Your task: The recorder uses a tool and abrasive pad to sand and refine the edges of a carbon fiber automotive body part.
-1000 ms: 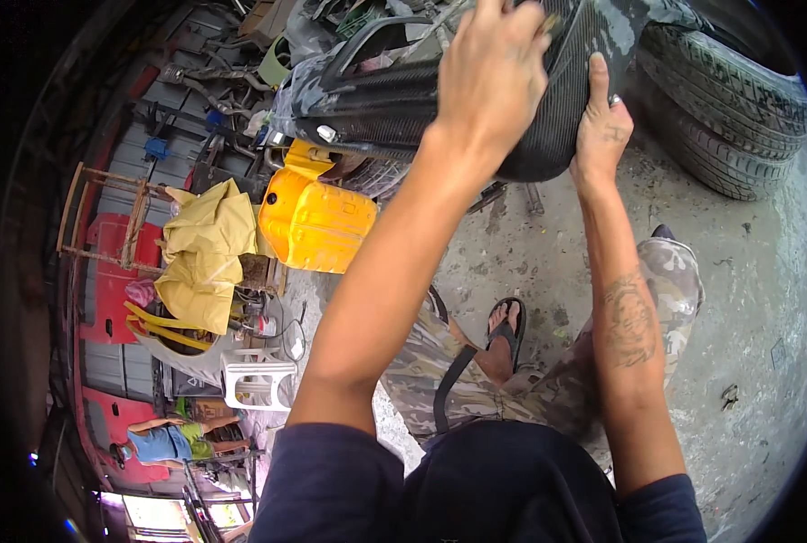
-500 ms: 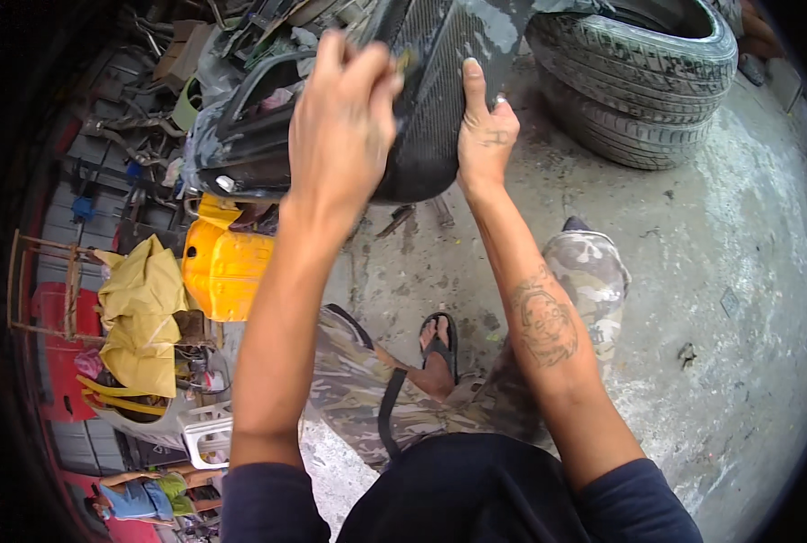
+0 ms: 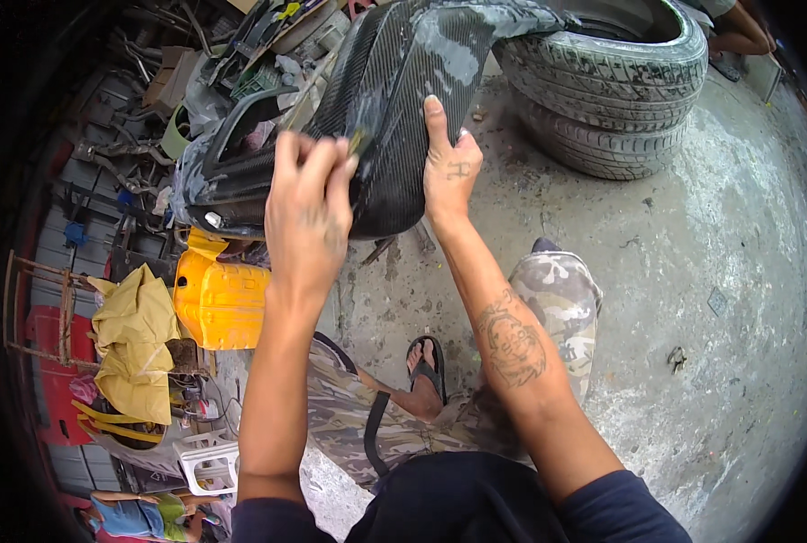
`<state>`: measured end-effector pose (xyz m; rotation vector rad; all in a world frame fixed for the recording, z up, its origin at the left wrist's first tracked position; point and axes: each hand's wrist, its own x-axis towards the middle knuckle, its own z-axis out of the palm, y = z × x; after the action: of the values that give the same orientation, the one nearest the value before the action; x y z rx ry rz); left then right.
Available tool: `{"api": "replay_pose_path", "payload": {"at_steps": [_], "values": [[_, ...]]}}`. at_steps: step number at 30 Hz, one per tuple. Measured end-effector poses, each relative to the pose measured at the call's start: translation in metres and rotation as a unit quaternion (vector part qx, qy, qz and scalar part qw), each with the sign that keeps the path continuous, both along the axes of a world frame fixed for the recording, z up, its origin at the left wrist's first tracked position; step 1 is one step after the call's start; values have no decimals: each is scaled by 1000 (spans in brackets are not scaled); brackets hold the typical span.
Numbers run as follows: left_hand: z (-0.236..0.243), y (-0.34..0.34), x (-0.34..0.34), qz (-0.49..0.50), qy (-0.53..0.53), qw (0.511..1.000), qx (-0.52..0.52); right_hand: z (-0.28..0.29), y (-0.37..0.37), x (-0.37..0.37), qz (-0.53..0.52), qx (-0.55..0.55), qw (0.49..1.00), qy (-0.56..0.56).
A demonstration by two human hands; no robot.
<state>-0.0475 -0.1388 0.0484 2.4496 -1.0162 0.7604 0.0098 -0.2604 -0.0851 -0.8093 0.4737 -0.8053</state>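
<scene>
The left hand (image 3: pixel 308 217) reaches up left of centre, knuckles up, fingers pinching a small blurred yellowish item (image 3: pixel 359 141) at a black ribbed panel (image 3: pixel 390 118) in the upper middle, hiding part of it. The right hand (image 3: pixel 450 181) grips the panel's right edge, thumb extended upward. Stacked tyres (image 3: pixel 602 100) stand upper right; a yellow part (image 3: pixel 218 303) sits left.
</scene>
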Motion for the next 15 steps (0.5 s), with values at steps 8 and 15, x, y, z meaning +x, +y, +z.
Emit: {"api": "replay_pose_path", "payload": {"at_steps": [8, 15], "values": [[17, -14, 14, -19, -93, 995, 31, 11, 6, -4, -1, -18, 1000, 19], [35, -20, 29, -22, -87, 994, 64, 10, 16, -2, -23, -11, 1000, -2]]}}
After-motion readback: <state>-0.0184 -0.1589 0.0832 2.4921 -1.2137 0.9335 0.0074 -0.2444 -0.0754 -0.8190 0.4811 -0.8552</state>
